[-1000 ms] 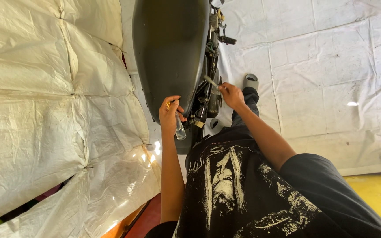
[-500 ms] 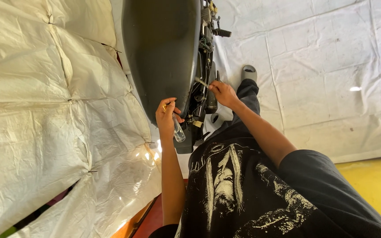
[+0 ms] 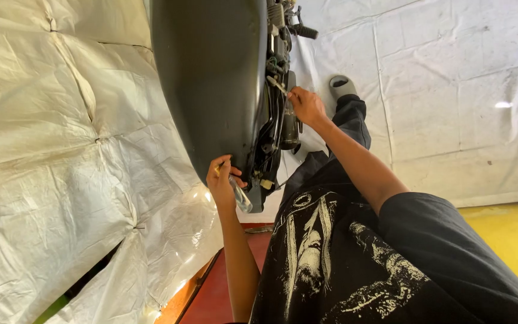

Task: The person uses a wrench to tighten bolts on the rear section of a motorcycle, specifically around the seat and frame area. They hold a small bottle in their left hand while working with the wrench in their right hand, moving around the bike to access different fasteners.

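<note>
- The clear-handled screwdriver (image 3: pixel 239 193) sits in the left hand (image 3: pixel 222 180), its fingers (image 3: pixel 218 165) clenched around the handle; the transparent handle juts down and out below the fist, just beside the lower edge of the dark panel.
- The right hand (image 3: pixel 307 105) reaches further up, its fingers pinched on a thin metal rod or tool tip (image 3: pixel 276 84) that pokes into the exposed mechanism; what that slender piece is exactly, I cannot tell.
- Between the two hands runs the black mechanical assembly (image 3: pixel 277 126), a cluster of cables, brackets and dark parts, touching the inner side of the large dark curved body panel (image 3: pixel 211 78).
- The panel lies just to the outer side of the left fingers, which press against its rim.
- To do this well, it seems wise to keep the left grip firm and the shaft square to its fastener, while the right hand steadies the thin piece without bending it.
- Beyond the right fingers, a grey shoe (image 3: pixel 342 86) and a dark trouser leg (image 3: pixel 346 129) stretch over the white tarpaulin sheet (image 3: pixel 451 90).
- Well away from the left fingers hangs cream tarpaulin (image 3: pixel 49 150); below the arms shows a black printed shirt (image 3: pixel 343 258), with red floor (image 3: pixel 211 300) and yellow floor (image 3: pixel 511 234) at the edges.
</note>
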